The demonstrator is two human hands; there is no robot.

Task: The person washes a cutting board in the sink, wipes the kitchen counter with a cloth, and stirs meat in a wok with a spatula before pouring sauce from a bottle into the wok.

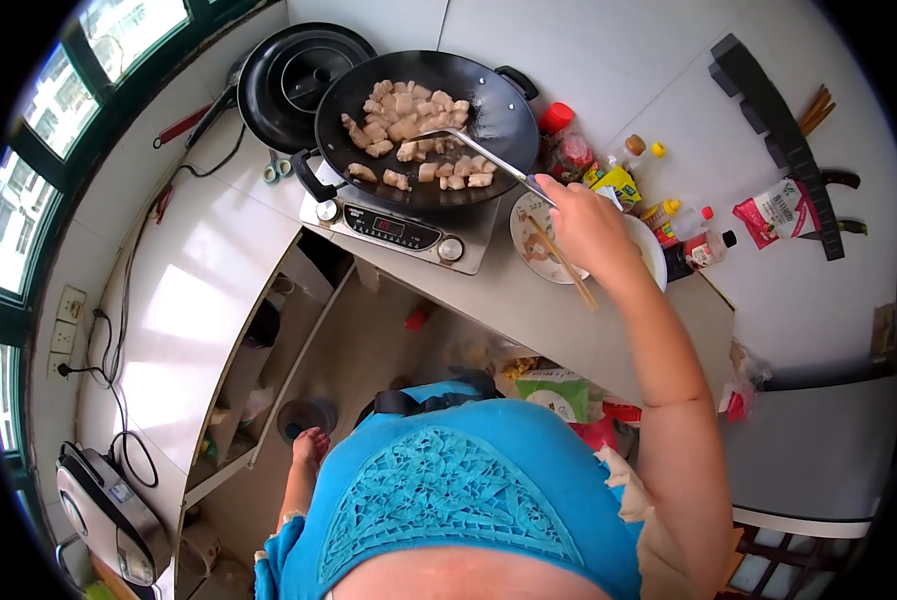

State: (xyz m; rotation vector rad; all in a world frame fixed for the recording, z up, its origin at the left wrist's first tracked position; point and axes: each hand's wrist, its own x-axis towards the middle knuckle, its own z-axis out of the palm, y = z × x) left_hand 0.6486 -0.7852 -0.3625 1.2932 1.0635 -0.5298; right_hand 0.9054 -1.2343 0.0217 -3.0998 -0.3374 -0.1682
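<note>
My right hand (586, 222) is closed around the handle of a metal spatula (497, 160), whose head rests among the meat in a black wok (509, 110). Pale chunks of meat (406, 115) cover the left and middle of the wok. Under it stands an induction cooker (389, 232) with a lit display and two knobs. Below my right hand is a patterned plate (531, 238) with chopsticks (566, 262) lying across it. My left hand (311, 447) hangs low beside my body, fingers loosely extended, holding nothing.
A black lid (304, 80) leans left of the wok, near scissors (277, 167). Bottles (662, 212) and seasoning packets (617, 186) crowd the right side. A knife rack (784, 130) is on the wall. A rice cooker (114, 510) and trailing cord (127, 300) lie left.
</note>
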